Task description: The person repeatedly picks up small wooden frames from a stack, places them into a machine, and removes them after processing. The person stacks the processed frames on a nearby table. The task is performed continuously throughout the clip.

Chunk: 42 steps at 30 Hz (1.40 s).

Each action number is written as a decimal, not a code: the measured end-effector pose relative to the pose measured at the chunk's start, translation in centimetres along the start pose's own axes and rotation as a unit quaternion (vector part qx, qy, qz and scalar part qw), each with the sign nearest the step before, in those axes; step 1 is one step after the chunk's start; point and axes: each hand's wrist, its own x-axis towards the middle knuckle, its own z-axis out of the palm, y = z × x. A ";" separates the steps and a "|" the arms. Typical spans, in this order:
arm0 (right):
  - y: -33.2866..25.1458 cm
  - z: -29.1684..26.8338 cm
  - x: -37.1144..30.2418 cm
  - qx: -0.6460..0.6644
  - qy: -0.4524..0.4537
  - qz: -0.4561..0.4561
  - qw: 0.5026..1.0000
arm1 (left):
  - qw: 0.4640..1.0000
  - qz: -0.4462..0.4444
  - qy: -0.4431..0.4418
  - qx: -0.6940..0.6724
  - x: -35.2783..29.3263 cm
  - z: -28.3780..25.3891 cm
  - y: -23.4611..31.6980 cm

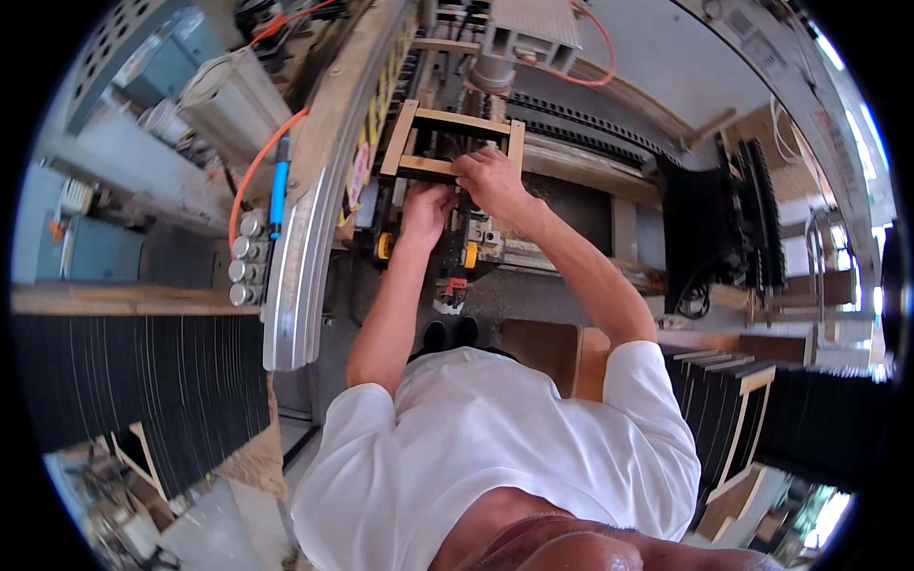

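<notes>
A rectangular wooden frame [428,167] of pale slats lies in the machine ahead of me. My right hand [492,179] is closed at the right part of its near rail, with the fingers bent over the wood. Just below that rail, to the left, my left hand [428,211] is closed with its fingertips drawn together. Whatever it pinches is too small or hidden to make out. Between and below my hands runs a dark machine rail, with a yellow round knob [385,246] on the left and another yellow knob [470,254] on the right.
A metal machine head [493,74] hangs beyond the frame. A long aluminium beam [295,314] runs along my left, with a blue tube-shaped tool [279,195] and an orange hose beside it. Stacks of dark-edged frames [143,381] stand at both sides.
</notes>
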 end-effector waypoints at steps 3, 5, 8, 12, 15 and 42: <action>-0.5 1.2 0.3 -0.018 -0.046 0.032 0.998 | 0.999 0.021 -0.001 -0.044 -0.6 0.2 -0.5; 0.2 2.0 0.8 -0.007 -0.050 0.021 0.999 | 0.998 0.037 0.001 -0.057 -0.3 -0.1 -0.4; 0.4 1.8 1.3 0.025 -0.035 0.025 0.999 | 0.995 0.076 0.056 -0.041 -1.0 0.5 -1.0; 3.0 2.5 3.1 0.027 -0.017 0.026 0.999 | 0.991 0.063 0.120 0.018 -5.7 0.9 -1.2; 4.9 4.3 5.3 0.010 -0.043 0.011 0.999 | 0.989 0.070 0.131 0.019 -11.5 0.7 -1.6; 13.2 8.6 19.9 -0.206 -0.154 0.050 0.965 | 0.947 0.098 0.306 0.022 -32.7 -9.8 0.0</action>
